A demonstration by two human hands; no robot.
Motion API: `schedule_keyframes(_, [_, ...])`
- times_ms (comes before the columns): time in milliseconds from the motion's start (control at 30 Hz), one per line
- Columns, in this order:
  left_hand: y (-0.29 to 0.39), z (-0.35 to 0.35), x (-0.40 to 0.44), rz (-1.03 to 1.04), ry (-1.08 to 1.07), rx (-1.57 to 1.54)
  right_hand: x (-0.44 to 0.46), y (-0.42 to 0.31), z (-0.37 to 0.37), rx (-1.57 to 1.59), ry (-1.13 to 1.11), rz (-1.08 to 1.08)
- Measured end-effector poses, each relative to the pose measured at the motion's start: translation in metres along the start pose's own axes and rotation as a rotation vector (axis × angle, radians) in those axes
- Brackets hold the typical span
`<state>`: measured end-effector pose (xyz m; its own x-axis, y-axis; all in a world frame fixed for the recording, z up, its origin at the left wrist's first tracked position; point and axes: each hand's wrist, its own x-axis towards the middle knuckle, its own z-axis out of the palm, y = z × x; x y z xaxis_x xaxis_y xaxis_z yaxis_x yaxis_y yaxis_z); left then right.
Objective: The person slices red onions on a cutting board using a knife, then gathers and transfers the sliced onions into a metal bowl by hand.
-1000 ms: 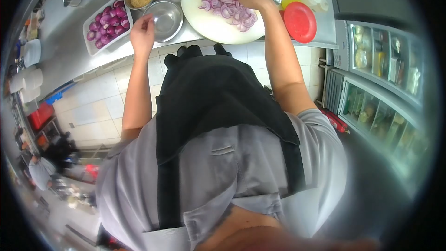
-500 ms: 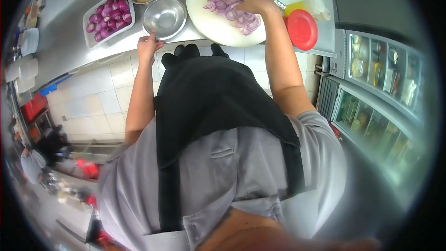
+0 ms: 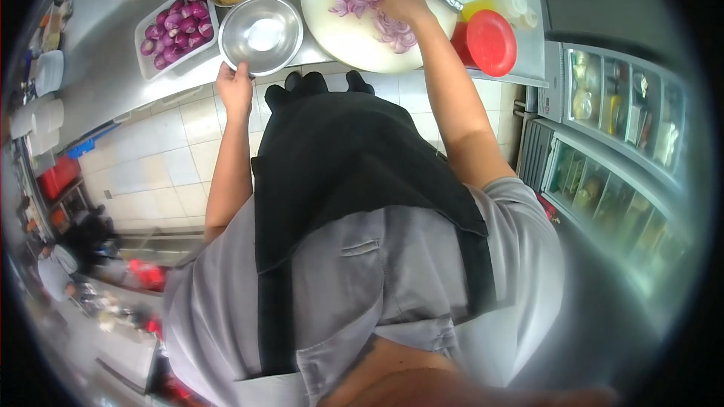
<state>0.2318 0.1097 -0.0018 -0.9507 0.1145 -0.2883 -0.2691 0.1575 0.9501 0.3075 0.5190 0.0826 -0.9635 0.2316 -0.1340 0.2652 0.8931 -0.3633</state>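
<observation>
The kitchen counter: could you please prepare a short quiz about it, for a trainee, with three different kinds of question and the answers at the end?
1. Multiple choice. What does the left hand hold by the rim?
A) the red lid
B) the steel bowl
C) the knife

2. True or false? The sliced onions lie inside the steel bowl.

3. Fill in the missing word. The whole purple onions are in a white ____.

Key: 1. B. 2. False; they are on the cutting board. 3. Tray.
</observation>
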Motion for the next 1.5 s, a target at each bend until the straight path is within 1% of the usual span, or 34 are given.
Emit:
schedule_keyframes(33, [0.004,-0.001,-0.001,0.017,-0.029,0.053,0.002,0.003,-0.001,0.009,0.011,0.004])
schedule_keyframes(100, [0.021,0.010,-0.006,0.045,-0.028,0.043,0.002,0.008,-0.008,0.014,0.023,0.015])
schedule_keyframes(167, [0.040,0.024,-0.011,0.072,-0.027,0.032,0.002,0.005,-0.023,0.093,-0.066,0.066])
schedule_keyframes(200, [0.046,0.029,-0.012,0.063,-0.065,0.077,0.001,0.007,-0.025,0.093,-0.064,0.069])
schedule_keyframes(267, [0.055,0.042,-0.012,0.058,-0.104,0.122,0.003,0.012,-0.030,0.142,-0.066,0.000])
schedule_keyframes(367, [0.064,0.064,-0.012,0.040,-0.148,0.008,0.001,0.004,-0.042,0.119,-0.103,-0.010])
schedule_keyframes(500, [0.075,0.077,-0.009,0.052,-0.140,0.077,0.006,0.007,-0.037,0.149,-0.054,-0.065])
schedule_keyframes(567, [0.081,0.080,-0.009,0.063,-0.105,0.105,0.008,0.000,-0.041,0.045,-0.163,-0.036])
schedule_keyframes(700, [0.071,0.079,0.001,0.084,-0.117,0.061,0.011,0.006,-0.029,0.027,-0.131,0.027])
schedule_keyframes(767, [0.068,0.077,0.004,0.087,-0.123,0.115,0.009,0.008,-0.031,0.020,-0.087,0.039])
schedule_keyframes(900, [0.064,0.081,0.005,0.078,-0.121,0.128,0.011,0.015,-0.031,0.025,-0.125,0.037])
schedule_keyframes(967, [0.065,0.082,0.004,0.075,-0.134,0.146,0.013,0.015,-0.036,0.125,-0.165,0.070])
schedule_keyframes(1067, [0.070,0.085,0.003,0.049,-0.139,0.149,0.007,0.010,-0.045,0.207,-0.138,0.109])
schedule_keyframes(1200, [0.070,0.088,0.003,0.043,-0.148,0.106,0.010,0.020,-0.032,0.211,-0.126,0.128])
schedule_keyframes(1267, [0.079,0.092,-0.001,0.049,-0.134,0.060,0.013,0.031,-0.018,0.109,-0.069,0.086])
schedule_keyframes(1300, [0.079,0.092,-0.001,0.050,-0.133,0.061,0.011,0.033,-0.016,0.109,-0.068,0.086])
schedule_keyframes(1367, [0.079,0.093,0.000,0.058,-0.135,0.035,0.009,0.040,-0.015,0.088,-0.134,0.010])
schedule_keyframes(1500, [0.080,0.094,0.003,0.059,-0.165,0.083,-0.005,0.029,-0.022,0.111,-0.112,-0.034])
